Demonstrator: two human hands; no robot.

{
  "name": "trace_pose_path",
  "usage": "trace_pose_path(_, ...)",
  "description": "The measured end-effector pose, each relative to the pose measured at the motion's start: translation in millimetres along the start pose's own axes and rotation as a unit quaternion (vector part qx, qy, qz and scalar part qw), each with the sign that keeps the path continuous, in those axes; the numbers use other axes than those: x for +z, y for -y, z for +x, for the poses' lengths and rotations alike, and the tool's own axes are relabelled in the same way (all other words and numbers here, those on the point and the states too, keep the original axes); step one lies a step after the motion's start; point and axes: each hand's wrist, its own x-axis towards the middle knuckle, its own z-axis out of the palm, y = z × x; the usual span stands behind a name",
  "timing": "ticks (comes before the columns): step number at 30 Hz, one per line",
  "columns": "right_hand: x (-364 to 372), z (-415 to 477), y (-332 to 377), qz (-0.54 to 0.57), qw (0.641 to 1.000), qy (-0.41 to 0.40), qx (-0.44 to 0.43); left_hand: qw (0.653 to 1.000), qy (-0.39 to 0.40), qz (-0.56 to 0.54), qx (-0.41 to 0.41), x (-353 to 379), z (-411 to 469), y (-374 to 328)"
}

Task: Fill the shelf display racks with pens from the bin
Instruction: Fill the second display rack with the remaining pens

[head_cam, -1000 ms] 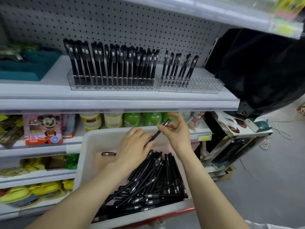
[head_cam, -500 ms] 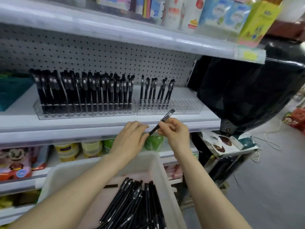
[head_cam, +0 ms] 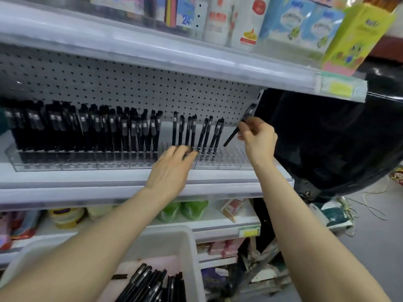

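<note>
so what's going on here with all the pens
A person is stocking a shop shelf with black pens. The right hand pinches one pen, tilted, over the empty right end of the clear rack, not yet slotted in. The left hand reaches to the front of that rack, fingers at the foot of the few pens standing in it. The rack to the left is packed full. More pens lie in the white bin below.

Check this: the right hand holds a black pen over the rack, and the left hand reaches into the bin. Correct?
No: the head view shows the left hand touching the rack on the shelf, above the bin. The rest stands.
</note>
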Motion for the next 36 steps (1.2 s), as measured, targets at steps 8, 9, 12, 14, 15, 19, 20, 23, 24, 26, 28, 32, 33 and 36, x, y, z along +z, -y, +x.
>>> trace_pose_path(8,29,13,-21,-0.057,0.995,0.081,-0.028,1.0,-0.03,0.008,0.004,3,0,-1)
trace_pose_path(9,30,13,-26,-0.067,0.993,0.091,-0.022,0.999,-0.034,0.006,0.005,3,0,-1)
trace_pose_path(12,34,9,-39,-0.078,0.99,0.116,-0.007,0.999,-0.039,-0.004,0.004,3,-1,-2)
trace_pose_path(14,36,8,-43,-0.075,0.99,0.121,0.0,0.999,-0.043,-0.004,0.003,4,-1,-1)
trace_pose_path(15,36,8,-43,-0.076,0.99,0.12,0.002,0.999,-0.043,-0.003,0.002,5,-1,-1)
trace_pose_path(19,37,6,-42,-0.087,0.989,0.119,0.002,1.0,-0.028,-0.002,0.002,5,-2,-1)
trace_pose_path(20,36,4,-41,-0.096,0.988,0.12,0.002,1.0,-0.023,-0.006,0.003,4,-2,-1)
trace_pose_path(23,34,0,-38,-0.123,0.985,0.118,0.003,1.0,-0.009,-0.012,0.013,0,-6,2)
trace_pose_path(24,33,-3,-35,-0.131,0.984,0.117,0.004,1.0,-0.01,-0.016,0.017,-2,-9,4)
trace_pose_path(26,30,-13,-29,-0.137,0.985,0.105,0.009,0.999,-0.017,-0.028,0.017,-6,-20,7)
trace_pose_path(28,28,-27,-22,-0.139,0.987,0.077,0.001,0.999,-0.03,-0.044,0.005,-12,-35,9)
trace_pose_path(32,28,-77,-6,-0.1,0.993,0.062,-0.014,0.996,-0.04,-0.076,-0.024,-25,-76,19)
trace_pose_path(33,31,-93,-3,-0.089,0.994,0.068,-0.017,0.996,-0.038,-0.08,-0.03,-26,-88,24)
trace_pose_path(36,41,-146,4,-0.08,0.992,0.098,-0.024,0.994,-0.036,-0.089,-0.046,-26,-129,42)
